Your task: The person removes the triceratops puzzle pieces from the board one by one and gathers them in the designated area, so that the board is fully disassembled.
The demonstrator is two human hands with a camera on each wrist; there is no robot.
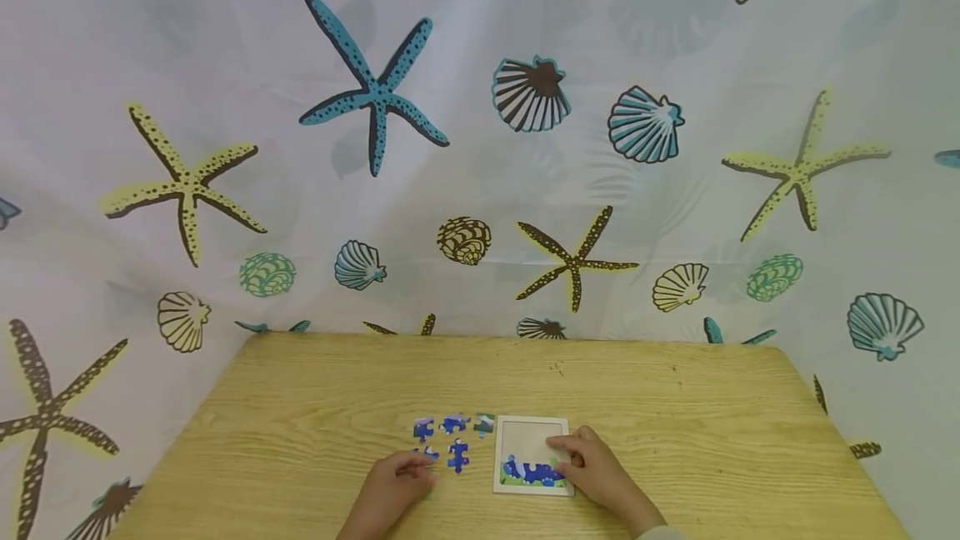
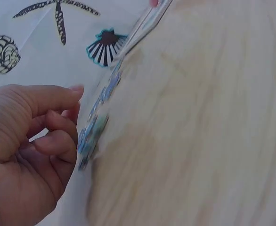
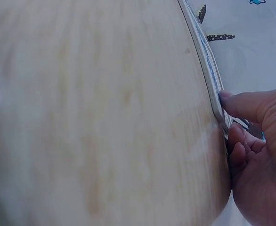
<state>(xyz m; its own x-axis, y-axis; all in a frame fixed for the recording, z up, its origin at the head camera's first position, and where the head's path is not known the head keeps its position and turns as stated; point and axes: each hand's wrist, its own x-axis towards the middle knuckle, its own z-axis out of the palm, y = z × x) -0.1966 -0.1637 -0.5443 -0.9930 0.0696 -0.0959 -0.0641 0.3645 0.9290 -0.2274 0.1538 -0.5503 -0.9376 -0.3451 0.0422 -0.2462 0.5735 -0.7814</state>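
A square puzzle tray (image 1: 531, 418) with a pale rim lies on the table; joined blue and green puzzle pieces (image 1: 534, 472) fill its near part. My right hand (image 1: 592, 467) grips the tray's right side, its thumb on the near right part and its index finger reaching over the bare inside. In the right wrist view the thumb (image 3: 244, 104) presses at the rim, with the other fingers curled beside it. My left hand (image 1: 393, 486), loosely curled with nothing between its fingers, hovers beside loose puzzle pieces (image 1: 458, 456) left of the tray.
More loose pieces (image 1: 454, 423) lie behind and left of the tray, one of them (image 1: 484, 423) close by its far left corner. The wooden table (image 1: 315, 407) ends at a cloth (image 1: 465, 182) printed with starfish and shells, which hangs behind and at both sides.
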